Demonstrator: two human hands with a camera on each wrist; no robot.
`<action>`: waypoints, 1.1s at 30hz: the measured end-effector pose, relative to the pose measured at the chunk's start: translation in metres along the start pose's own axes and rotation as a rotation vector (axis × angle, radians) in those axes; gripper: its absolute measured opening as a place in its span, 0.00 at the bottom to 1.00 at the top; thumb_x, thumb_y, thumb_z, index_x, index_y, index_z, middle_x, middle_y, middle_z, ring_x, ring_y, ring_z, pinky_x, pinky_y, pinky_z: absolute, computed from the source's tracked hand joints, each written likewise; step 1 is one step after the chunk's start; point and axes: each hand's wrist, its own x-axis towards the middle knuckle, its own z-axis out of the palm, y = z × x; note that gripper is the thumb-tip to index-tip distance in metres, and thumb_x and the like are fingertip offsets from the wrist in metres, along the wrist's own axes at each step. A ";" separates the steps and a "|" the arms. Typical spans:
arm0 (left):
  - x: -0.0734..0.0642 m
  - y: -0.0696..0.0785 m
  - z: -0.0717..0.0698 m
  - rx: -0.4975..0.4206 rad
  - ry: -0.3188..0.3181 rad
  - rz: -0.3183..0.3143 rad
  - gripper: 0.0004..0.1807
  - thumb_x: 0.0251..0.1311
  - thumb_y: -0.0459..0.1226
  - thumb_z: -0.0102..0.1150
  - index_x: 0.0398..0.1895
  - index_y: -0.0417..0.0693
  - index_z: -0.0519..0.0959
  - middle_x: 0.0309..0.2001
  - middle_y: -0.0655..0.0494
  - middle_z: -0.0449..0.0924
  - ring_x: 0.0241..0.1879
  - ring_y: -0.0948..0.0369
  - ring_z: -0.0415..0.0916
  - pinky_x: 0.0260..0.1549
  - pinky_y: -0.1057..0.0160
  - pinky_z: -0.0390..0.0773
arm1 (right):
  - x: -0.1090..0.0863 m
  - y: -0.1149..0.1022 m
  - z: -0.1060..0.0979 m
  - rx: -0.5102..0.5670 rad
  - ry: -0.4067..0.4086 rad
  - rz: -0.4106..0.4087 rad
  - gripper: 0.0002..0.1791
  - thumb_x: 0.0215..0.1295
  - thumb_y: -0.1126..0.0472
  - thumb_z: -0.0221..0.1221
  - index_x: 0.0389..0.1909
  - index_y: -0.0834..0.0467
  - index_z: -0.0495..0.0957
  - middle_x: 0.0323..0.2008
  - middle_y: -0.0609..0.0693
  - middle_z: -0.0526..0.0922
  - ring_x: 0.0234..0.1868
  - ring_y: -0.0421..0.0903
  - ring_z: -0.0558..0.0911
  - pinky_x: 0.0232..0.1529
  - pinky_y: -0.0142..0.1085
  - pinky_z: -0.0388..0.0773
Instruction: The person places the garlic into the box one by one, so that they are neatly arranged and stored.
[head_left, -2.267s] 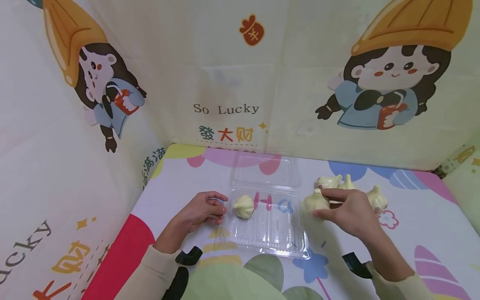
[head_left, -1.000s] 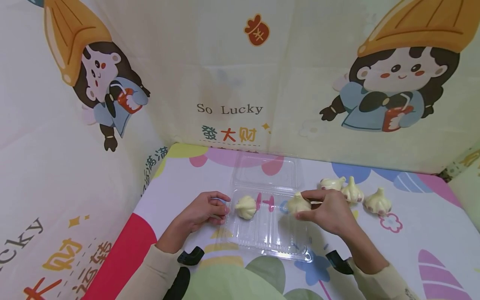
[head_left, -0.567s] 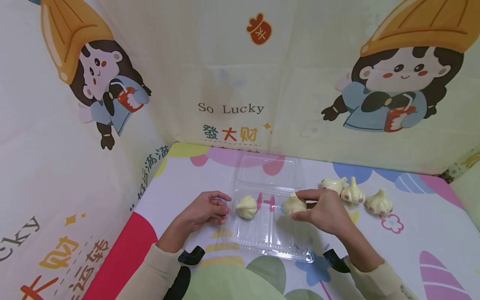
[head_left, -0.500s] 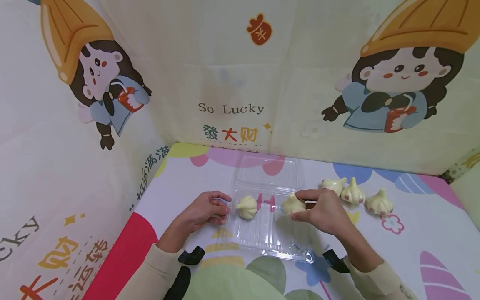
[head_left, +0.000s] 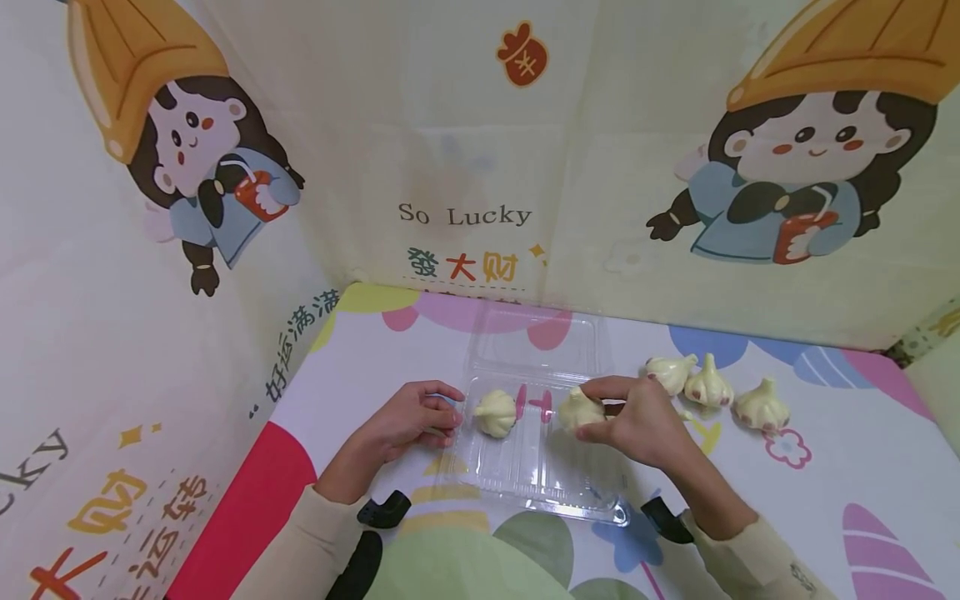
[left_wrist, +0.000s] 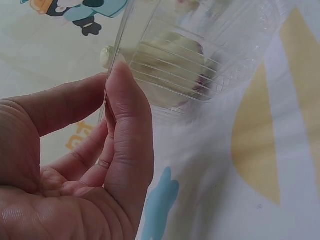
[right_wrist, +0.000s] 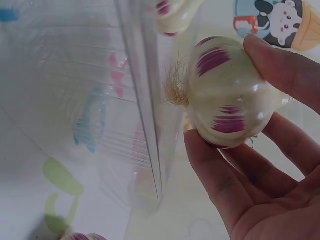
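A clear plastic clamshell box (head_left: 525, 492) lies with its lid folded back on the table. One garlic bulb (head_left: 496, 414) sits inside it on the left, its stem turned left. My left hand (head_left: 408, 421) pinches the box's left rim between thumb and fingers, as the left wrist view shows. Over the right part of the box, my right hand (head_left: 641, 421) grips a second garlic bulb between thumb and fingers. In the right wrist view this held garlic bulb (right_wrist: 230, 95) has purple streaks and dry roots, which point toward the box, close to its rim.
Three loose garlic bulbs lie right of the box: one on its side (head_left: 671, 373), one upright bulb (head_left: 708, 385) and another upright bulb (head_left: 761, 407). A pale tip (head_left: 684, 414) shows behind my right hand. A printed cloth wall (head_left: 465, 150) stands behind the table.
My right hand has carried its garlic bulb leftward, from beside the loose bulbs to over the box's right part. The left hand has stayed at the rim.
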 end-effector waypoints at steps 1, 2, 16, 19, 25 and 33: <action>0.000 0.000 0.000 -0.001 -0.001 0.000 0.23 0.65 0.28 0.66 0.62 0.33 0.74 0.30 0.57 0.83 0.25 0.62 0.79 0.29 0.65 0.87 | 0.001 0.000 0.001 -0.001 0.002 -0.005 0.30 0.48 0.58 0.81 0.55 0.62 0.87 0.56 0.61 0.87 0.49 0.55 0.89 0.46 0.44 0.90; 0.001 0.000 0.000 -0.002 -0.001 -0.001 0.23 0.65 0.28 0.66 0.62 0.33 0.74 0.30 0.57 0.83 0.25 0.62 0.79 0.29 0.65 0.87 | 0.001 0.001 0.001 -0.002 0.000 -0.014 0.31 0.48 0.57 0.81 0.55 0.63 0.86 0.57 0.61 0.87 0.50 0.56 0.89 0.47 0.45 0.89; 0.001 0.000 -0.001 -0.009 -0.006 0.002 0.23 0.64 0.28 0.66 0.62 0.33 0.74 0.30 0.57 0.83 0.24 0.62 0.79 0.29 0.65 0.86 | 0.006 0.001 0.011 0.013 0.001 -0.048 0.28 0.48 0.58 0.81 0.52 0.62 0.88 0.56 0.60 0.85 0.52 0.56 0.86 0.50 0.49 0.88; 0.001 0.000 -0.001 -0.006 -0.009 0.004 0.23 0.64 0.28 0.66 0.62 0.34 0.74 0.31 0.57 0.83 0.24 0.62 0.79 0.29 0.65 0.86 | 0.007 0.002 0.013 0.018 0.001 -0.055 0.28 0.48 0.58 0.81 0.52 0.62 0.88 0.54 0.59 0.86 0.50 0.54 0.87 0.50 0.48 0.89; 0.002 -0.001 -0.001 -0.006 -0.005 0.002 0.22 0.65 0.28 0.66 0.61 0.34 0.75 0.31 0.57 0.83 0.24 0.62 0.79 0.29 0.65 0.87 | 0.009 0.005 0.017 0.020 0.004 -0.068 0.27 0.47 0.61 0.81 0.51 0.62 0.88 0.53 0.59 0.87 0.48 0.53 0.89 0.49 0.49 0.88; 0.002 -0.002 -0.001 -0.009 0.000 0.000 0.22 0.65 0.28 0.66 0.60 0.35 0.75 0.30 0.57 0.83 0.25 0.62 0.79 0.29 0.65 0.87 | 0.008 0.004 0.022 0.025 0.001 -0.042 0.26 0.48 0.60 0.80 0.51 0.60 0.88 0.53 0.59 0.88 0.46 0.56 0.91 0.48 0.47 0.89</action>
